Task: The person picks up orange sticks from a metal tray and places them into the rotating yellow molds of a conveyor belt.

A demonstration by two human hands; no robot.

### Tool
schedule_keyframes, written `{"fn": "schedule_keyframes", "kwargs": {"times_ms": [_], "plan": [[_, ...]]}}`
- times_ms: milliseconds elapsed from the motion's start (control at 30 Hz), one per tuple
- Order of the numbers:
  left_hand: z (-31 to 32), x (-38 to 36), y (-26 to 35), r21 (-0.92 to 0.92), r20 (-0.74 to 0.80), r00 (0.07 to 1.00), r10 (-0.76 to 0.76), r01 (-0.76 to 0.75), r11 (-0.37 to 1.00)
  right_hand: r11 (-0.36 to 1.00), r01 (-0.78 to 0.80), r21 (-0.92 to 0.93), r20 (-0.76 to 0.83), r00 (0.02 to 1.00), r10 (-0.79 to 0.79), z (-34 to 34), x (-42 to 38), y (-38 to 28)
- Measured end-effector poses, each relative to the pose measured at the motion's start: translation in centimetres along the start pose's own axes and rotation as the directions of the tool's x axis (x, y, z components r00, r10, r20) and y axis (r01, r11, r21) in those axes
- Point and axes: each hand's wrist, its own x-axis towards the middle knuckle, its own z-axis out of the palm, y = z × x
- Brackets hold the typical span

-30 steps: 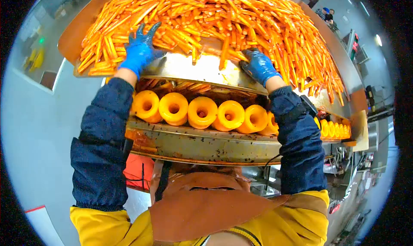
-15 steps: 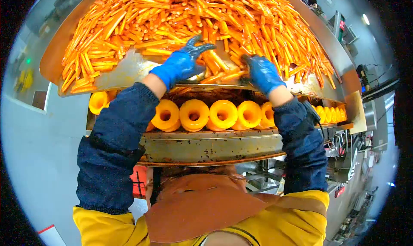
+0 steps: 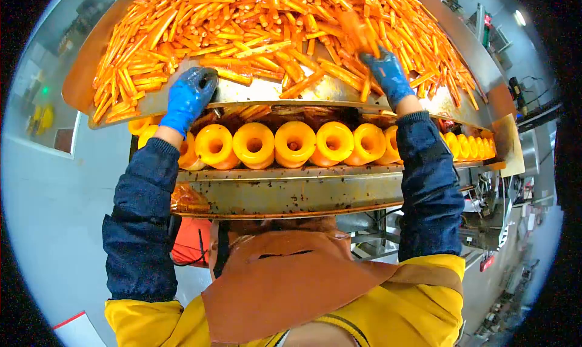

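My left hand point(image 3: 191, 95) curls at the tray edge point(image 3: 273, 101), my right hand point(image 3: 385, 74) meets the orange sticks point(image 3: 304, 84); I cannot tell either grip.

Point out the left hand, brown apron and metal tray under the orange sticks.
Left hand point(image 3: 188, 98): head view, back of the gloved hand.
Brown apron point(image 3: 291, 295): head view, middle of the bib.
Metal tray point(image 3: 245, 93): head view, bare surface near its front edge.
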Motion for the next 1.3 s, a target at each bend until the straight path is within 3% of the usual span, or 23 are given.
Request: {"fn": "schedule_keyframes", "kwargs": {"times_ms": [67,100,133,233,300,333,367,467,567,733,833,867,967,1033,1100,1167,1233,1300], "plan": [[0.1,0.0,0.2,0.035,-0.032,0.999,-0.005,0.006,0.999,0.938,0.013,0.346,-0.103,0.994,0.024,-0.9,-2.2,-0.6],[0.3,-0.1,0.1,0.032,-0.029,1.000,-0.011,0.012,0.999,0.842,0.053,0.537,-0.123,0.992,0.016,-1.6,-3.8,-1.8],[0.3,0.0,0.0,0.053,-0.045,0.999,-0.001,0.003,0.999,0.827,0.110,0.551,-0.097,0.993,-0.068,-2.2,-5.0,-2.2],[0.0,0.0,0.3,0.096,-0.035,0.999,-0.019,0.022,0.995,0.843,-0.048,0.535,0.107,0.994,-0.011,-3.6,-9.6,-5.1],[-0.1,0.0,0.4,0.079,-0.016,1.000,-0.017,0.018,0.997,0.876,-0.006,0.483,0.218,0.969,-0.114,-3.8,-11.3,-5.2],[0.0,0.0,0.4,0.078,-0.015,1.000,-0.020,0.021,0.997,0.923,0.024,0.383,0.305,0.940,-0.151,-4.1,-11.5,-5.1],[0.1,0.0,0.3,0.096,-0.020,1.000,-0.023,0.024,0.995,0.940,0.194,0.280,0.301,0.912,-0.278,-3.8,-11.4,-5.1],[0.2,0.0,0.1,0.124,-0.032,0.999,-0.024,0.028,0.992,0.925,0.364,0.105,0.469,0.802,-0.369,-3.0,-11.9,-6.8],[0.2,-0.1,0.0,0.141,-0.041,0.999,-0.025,0.030,0.990,0.872,0.485,0.069,0.589,0.686,-0.427,0.4,-11.5,-7.8],[0.3,0.0,-0.2,0.156,-0.055,0.998,-0.014,0.023,0.987,0.843,0.537,0.013,0.391,0.774,-0.499,1.4,-11.6,-9.9],[0.0,0.0,0.2,0.128,-0.038,0.999,-0.039,0.044,0.991,0.807,0.579,-0.116,0.395,0.772,-0.498,2.2,-11.8,-12.1],[0.0,0.0,0.3,0.124,-0.053,0.998,-0.029,0.036,0.992,0.787,0.616,-0.024,0.299,0.756,-0.582,2.5,-11.9,-12.4],[-0.1,0.1,0.5,0.118,-0.058,0.998,-0.033,0.040,0.992,0.797,0.602,0.040,0.251,0.766,-0.591,1.6,-11.6,-12.9],[-0.2,0.2,0.8,0.142,-0.038,0.994,-0.098,0.102,0.985,0.800,0.596,-0.065,0.249,0.786,-0.565,1.2,-11.4,-12.9],[-0.1,0.0,0.5,0.134,-0.033,0.994,-0.101,0.104,0.986,0.815,0.553,-0.172,0.367,0.804,-0.468,2.1,-11.9,-12.8],[-0.2,0.1,0.6,0.129,-0.028,0.995,-0.094,0.097,0.987,0.794,0.606,-0.046,0.406,0.738,-0.539,3.8,-12.3,-12.3],[-0.3,0.1,0.9,0.128,-0.015,0.992,-0.124,0.125,0.984,0.753,0.657,0.037,0.329,0.704,-0.630,4.6,-12.3,-12.1],[-0.2,0.1,0.7,0.129,-0.004,0.988,-0.154,0.153,0.980,0.824,0.444,0.351,0.096,0.859,-0.503,4.6,-12.1,-14.2]]}}
